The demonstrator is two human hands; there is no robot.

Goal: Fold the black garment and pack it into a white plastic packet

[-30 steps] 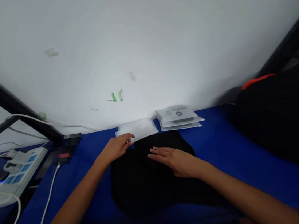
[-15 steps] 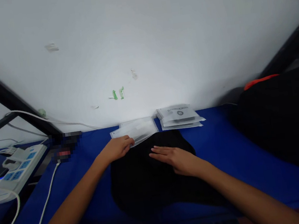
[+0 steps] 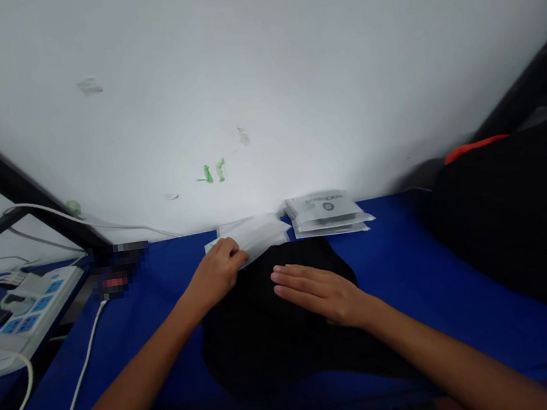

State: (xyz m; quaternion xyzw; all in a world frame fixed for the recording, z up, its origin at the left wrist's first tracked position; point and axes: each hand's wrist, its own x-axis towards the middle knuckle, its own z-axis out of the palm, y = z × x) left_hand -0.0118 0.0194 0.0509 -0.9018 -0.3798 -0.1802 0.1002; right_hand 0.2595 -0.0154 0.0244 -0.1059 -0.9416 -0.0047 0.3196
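Observation:
My left hand (image 3: 220, 268) is closed, with thumb and fingers pinched on the near edge of a frosted plastic zip bag (image 3: 261, 231). That bag lies on others like it, close to the wall. Spread on the table in front of me is a piece of black fabric (image 3: 270, 333), too dark to tell its exact kind. My right hand (image 3: 328, 290) rests flat on the fabric, fingers stretched out and pointing left. Right of the held bag lies a small stack of frosted zip bags (image 3: 327, 208) with dark lettering and a round logo.
The table has a blue cover (image 3: 391, 257). At the right lies a large black heap of cloth (image 3: 523, 226) with an orange strip (image 3: 478, 148). A white power strip (image 3: 39, 303) with plugs and cables stands at the left. A white cable (image 3: 81, 371) crosses the table's left side.
My left hand has tilted up and pinches the zip bag, whose near edge has shifted slightly right. My right hand stays on the black fabric, its fingers a little flatter.

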